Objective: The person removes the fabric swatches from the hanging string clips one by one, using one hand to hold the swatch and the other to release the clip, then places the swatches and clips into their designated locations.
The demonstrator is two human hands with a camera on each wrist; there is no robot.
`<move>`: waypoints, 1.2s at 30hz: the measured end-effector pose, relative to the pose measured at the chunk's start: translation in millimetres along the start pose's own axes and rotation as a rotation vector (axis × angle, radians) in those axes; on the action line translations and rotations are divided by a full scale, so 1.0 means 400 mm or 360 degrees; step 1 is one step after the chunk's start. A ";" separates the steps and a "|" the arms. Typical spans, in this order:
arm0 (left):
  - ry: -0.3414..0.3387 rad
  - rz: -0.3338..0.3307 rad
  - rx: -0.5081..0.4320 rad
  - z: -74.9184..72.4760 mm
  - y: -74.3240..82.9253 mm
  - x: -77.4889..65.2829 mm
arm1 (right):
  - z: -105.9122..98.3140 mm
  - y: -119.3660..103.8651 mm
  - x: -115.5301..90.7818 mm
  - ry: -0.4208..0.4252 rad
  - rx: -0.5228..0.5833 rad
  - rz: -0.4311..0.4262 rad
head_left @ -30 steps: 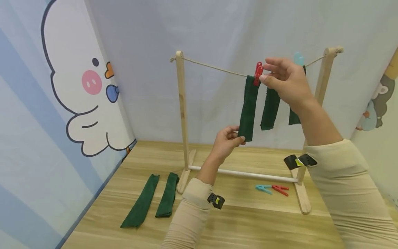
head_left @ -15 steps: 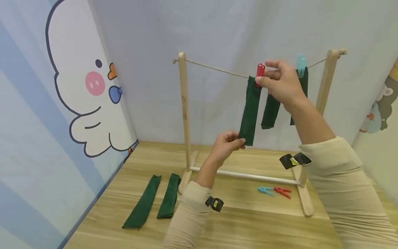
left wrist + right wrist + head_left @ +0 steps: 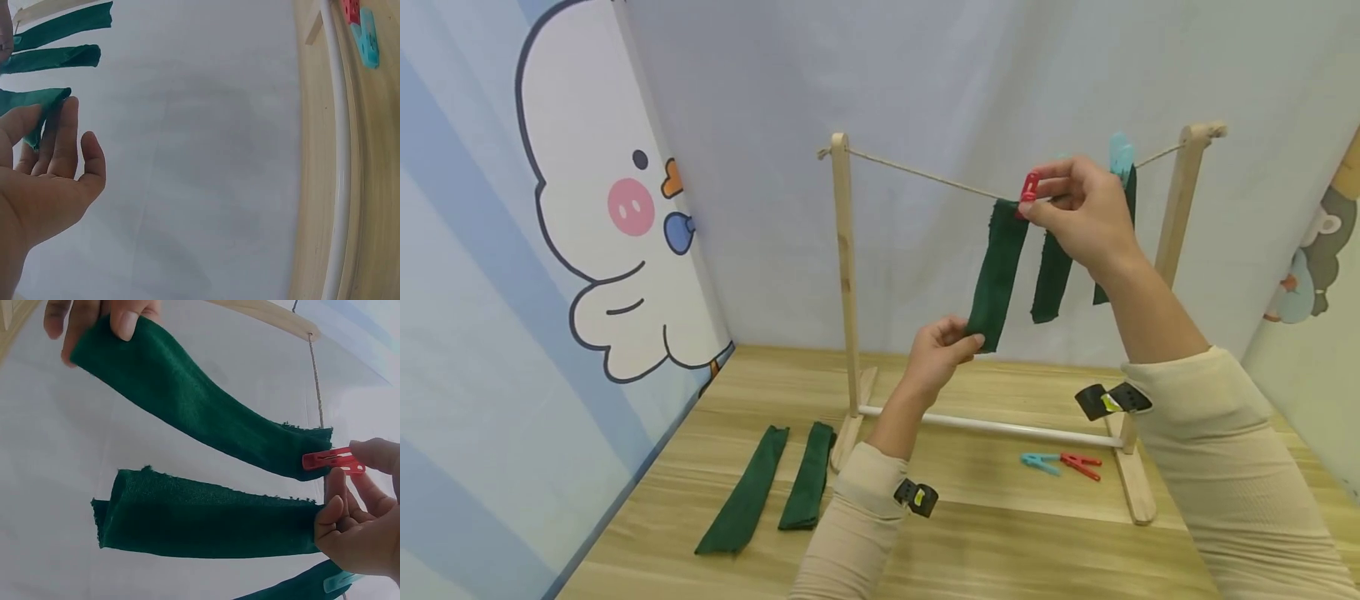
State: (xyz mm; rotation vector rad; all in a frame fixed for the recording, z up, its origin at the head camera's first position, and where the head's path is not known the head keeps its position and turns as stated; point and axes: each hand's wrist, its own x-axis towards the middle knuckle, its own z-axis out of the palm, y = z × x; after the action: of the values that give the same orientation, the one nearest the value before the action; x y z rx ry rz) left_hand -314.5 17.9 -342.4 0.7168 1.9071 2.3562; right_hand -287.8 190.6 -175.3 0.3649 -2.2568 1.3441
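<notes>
A green cloth strip (image 3: 997, 267) hangs from the rope (image 3: 925, 172), held near its top corner by a red clothespin (image 3: 317, 460). My right hand (image 3: 1086, 212) pinches that clothespin's handles between thumb and fingers. Down at the strip's lower end, my left hand (image 3: 934, 360) pinches the cloth and draws it a little to the left. Behind my right hand hangs a second green strip (image 3: 200, 528), its top covered by the fingers. Farther right a light blue clothespin (image 3: 1122, 156) holds a third strip (image 3: 1131, 200), mostly hidden by my right hand and wrist.
Two green strips, one wide (image 3: 745, 496) and one narrow (image 3: 808, 479), lie on the table at left. A blue clothespin (image 3: 1040, 462) and a red one (image 3: 1081, 465) lie behind the right foot. Wooden posts (image 3: 846, 275) and a white bar (image 3: 985, 423) form the rack.
My right hand has closed its fingers around the red clothespin, which now leans right. The rope dips slightly lower there. The strip's lower end and my left hand have shifted slightly left.
</notes>
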 end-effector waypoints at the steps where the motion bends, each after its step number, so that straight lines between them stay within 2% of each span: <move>1: 0.0013 -0.0004 -0.0023 0.000 -0.001 0.001 | 0.000 0.001 -0.001 0.0012 0.0019 -0.0013; 7: 0.0048 0.0019 -0.0045 -0.001 -0.003 -0.001 | 0.004 0.005 -0.003 0.0095 0.0106 -0.0096; 16: 0.0095 -0.0012 -0.0018 -0.003 0.002 -0.006 | 0.002 0.022 -0.004 0.0184 -0.0020 -0.0115; 22: 0.0105 -0.0023 -0.0003 -0.004 0.008 -0.003 | -0.007 0.027 0.000 0.0222 0.0051 -0.0149; 26: 0.0104 -0.0014 -0.0020 -0.005 0.007 -0.002 | -0.010 0.028 0.000 0.0258 0.0124 -0.0127; 36: 0.0101 0.0012 -0.0044 -0.014 -0.001 -0.004 | -0.006 0.030 0.002 0.0390 0.0180 -0.0047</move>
State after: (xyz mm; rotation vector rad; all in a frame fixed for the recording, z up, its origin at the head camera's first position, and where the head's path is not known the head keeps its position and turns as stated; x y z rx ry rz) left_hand -315.0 12.4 -344.1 0.6567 1.8952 2.4332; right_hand -293.4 198.7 -183.0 0.2554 -1.9742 1.4221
